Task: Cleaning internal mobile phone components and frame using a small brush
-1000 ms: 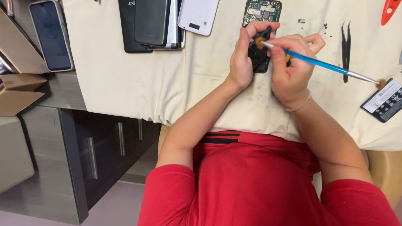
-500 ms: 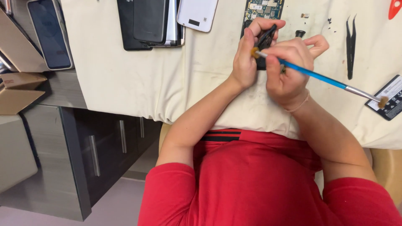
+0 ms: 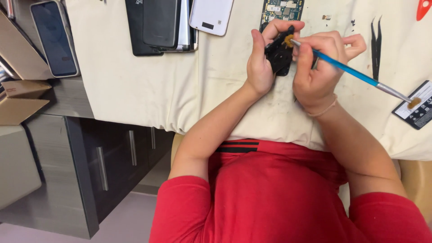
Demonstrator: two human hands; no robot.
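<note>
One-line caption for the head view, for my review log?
Left hand grips a small black part while right hand works it with a blue-handled brush above a cream cloth.

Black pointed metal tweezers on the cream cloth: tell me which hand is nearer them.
Right. The right hand sits just beside the black pointed metal tweezers; the left hand lies beyond it, farther off.
</note>
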